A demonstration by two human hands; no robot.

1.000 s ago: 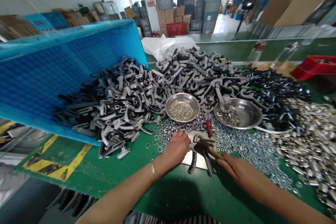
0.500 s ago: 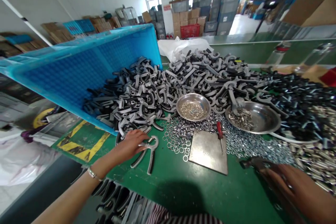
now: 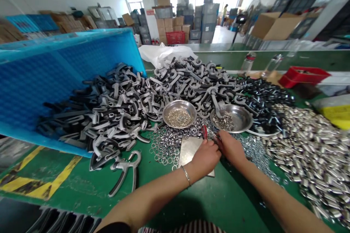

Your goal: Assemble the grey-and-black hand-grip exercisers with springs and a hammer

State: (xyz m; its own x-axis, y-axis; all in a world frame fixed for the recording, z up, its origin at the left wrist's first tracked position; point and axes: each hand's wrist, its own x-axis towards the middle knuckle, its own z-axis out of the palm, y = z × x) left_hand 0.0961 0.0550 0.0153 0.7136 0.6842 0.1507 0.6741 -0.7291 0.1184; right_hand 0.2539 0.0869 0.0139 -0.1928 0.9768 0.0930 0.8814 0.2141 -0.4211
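My left hand [image 3: 205, 156], with a bracelet at the wrist, is closed over the right part of the metal plate [image 3: 187, 149], near the red screwdriver handle [image 3: 204, 131]. What its fingers hold is hidden. Touching or nearly touching it, my right hand [image 3: 231, 147] is closed on something dark that I cannot make out. A grey clamp-like tool [image 3: 134, 164] with black-lined handles lies on the green table to the left. Behind the hands are a steel bowl of small brass-coloured parts [image 3: 179, 105] and a steel bowl of pins [image 3: 243, 118].
A blue crate [image 3: 65, 54] lies tipped at the left beside a large heap of grey handles [image 3: 136, 102]. Silver cylinders [image 3: 314, 153] and black parts [image 3: 268, 96] are piled at the right. Metal rings [image 3: 166, 149] surround the plate. Behind stands a red bin [image 3: 300, 76].
My left hand has left the clamp-like tool and moved right onto the plate. My right hand has come in from the right to meet it. The view has turned right.
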